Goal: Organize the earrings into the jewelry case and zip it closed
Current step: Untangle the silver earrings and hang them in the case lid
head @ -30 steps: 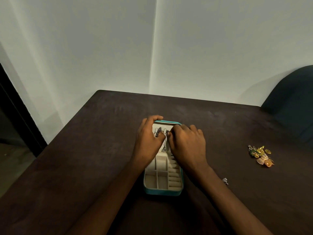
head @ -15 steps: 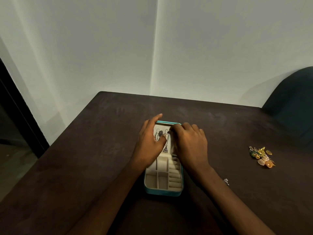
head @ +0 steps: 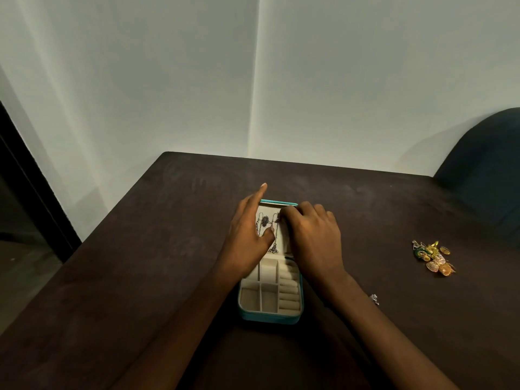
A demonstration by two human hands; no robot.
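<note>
A dark doorway [head: 25,192] stood at the far left, beside the pale wall [head: 168,80]. The dark brown table [head: 112,277] filled the lower view.

Near its middle lay the teal jewelry case [head: 270,316], unzipped and lying open, its cream lid panel [head: 284,243] on the far side and its compartmented tray [head: 268,299] nearer the person. The left hand [head: 249,240] lay along the left edge of the lid, fingers extended and relaxed, the index finger reaching past the lid's far rim and the thumb resting on the panel against the silver earrings [head: 270,232] hanging there. It gripped nothing.

The right hand [head: 312,235] covered the right part of the lid, its fingers curled and its fingertips [head: 282,216] bunched at the top of the rightmost hanging earring [head: 275,237], at its hook; they appeared to pinch it, though the hook itself was too small to see clearly. Both wrists crossed the tray's outer sides, leaving its compartments in view between the forearms.

Further right, a small silver earring [head: 374,299] lay on the table just beside the right forearm. Well apart to the right sat a cluster of gold, green and orange earrings [head: 433,257]. A dark blue chair back [head: 484,164] rose at the far right edge.
</note>
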